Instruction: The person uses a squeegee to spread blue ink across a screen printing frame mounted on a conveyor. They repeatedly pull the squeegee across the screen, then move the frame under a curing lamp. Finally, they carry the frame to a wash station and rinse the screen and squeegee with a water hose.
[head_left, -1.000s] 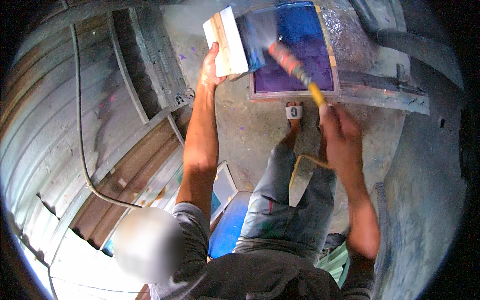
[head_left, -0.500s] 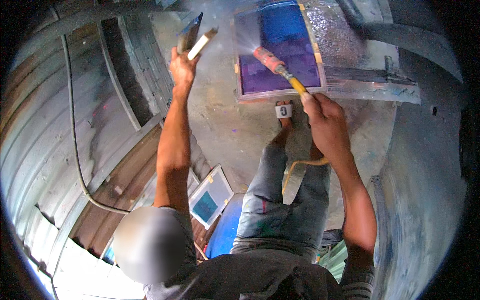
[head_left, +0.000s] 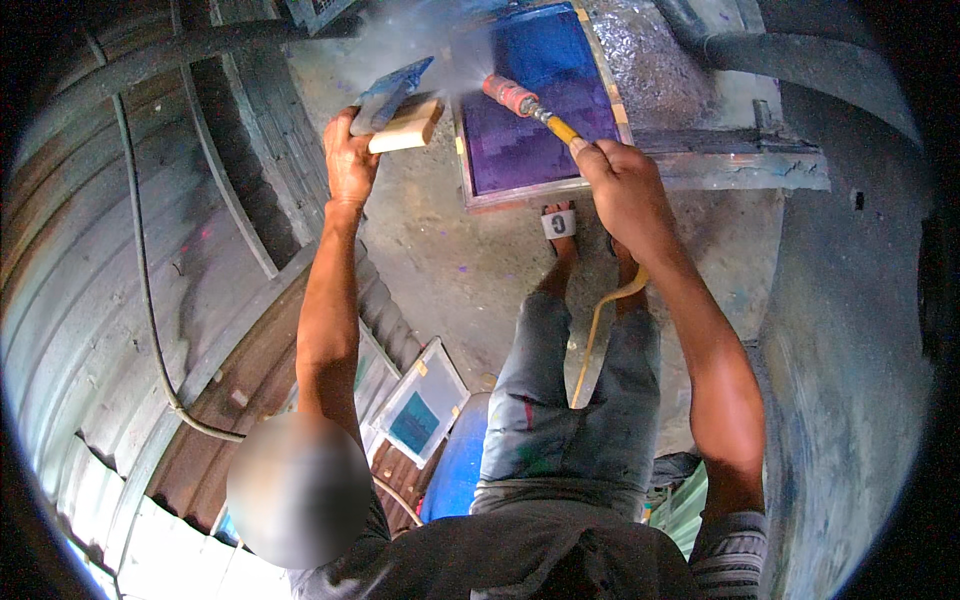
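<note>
Squeegee [head_left: 395, 105] under spray, left of the purple screen frame [head_left: 540, 110].
Left hand [head_left: 350, 165] grips its wooden handle; right hand [head_left: 620, 185] clenches the spray nozzle [head_left: 520, 100]; mist blurs the blade.

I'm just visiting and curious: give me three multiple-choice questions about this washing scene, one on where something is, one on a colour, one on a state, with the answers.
1. Where is the framed screen?
A. On the ground ahead of the feet
B. Hung on the metal wall
C. On the person's lap

2. What colour is the screen's mesh?
A. Green
B. Blue-purple
C. White

3. What is the spray nozzle doing?
A. Lying unused on the ground
B. Spraying water mist
C. Wrapped in cloth

Answers:
1 A, the frame lies on the wet concrete just beyond the sandalled feet.
2 B, the mesh shows blue fading to purple.
3 B, the right hand grips its yellow hose end and white mist spreads toward the wooden-handled squeegee held up by the left hand.
</note>
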